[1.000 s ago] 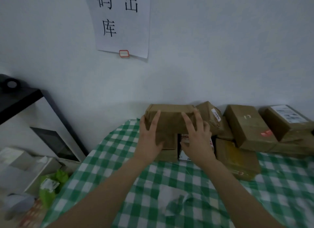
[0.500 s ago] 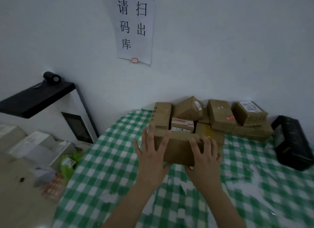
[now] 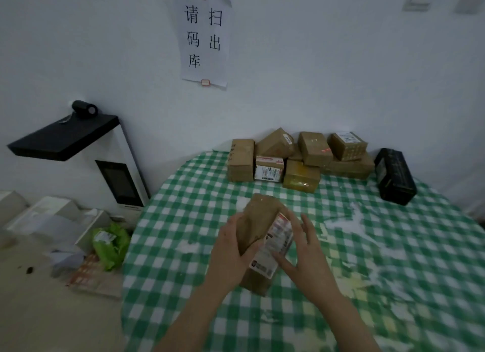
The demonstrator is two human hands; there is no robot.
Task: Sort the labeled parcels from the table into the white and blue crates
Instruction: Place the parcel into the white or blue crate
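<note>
We look down on a round bench under a green-and-white checked cloth, set against a pale wall. To its left stands a white kiosk with a dark screen and a black overhanging top. A paper notice with black characters hangs on the wall above.

At the far edge of the bench we see a pile of brown parcels, some lying on others, one showing a white label toward us. Just right of the pile sits a black box. On the floor beside the kiosk lies a green bag among pale cartons.

Well apart from the pile, over the near middle of the bench, a brown parcel is held up on end and tilted. The left hand grips its left side, thumb curled over the near face. The right hand holds the right side, thumb on the shipping label and fingers spread along the far edge, though blur softens them.
</note>
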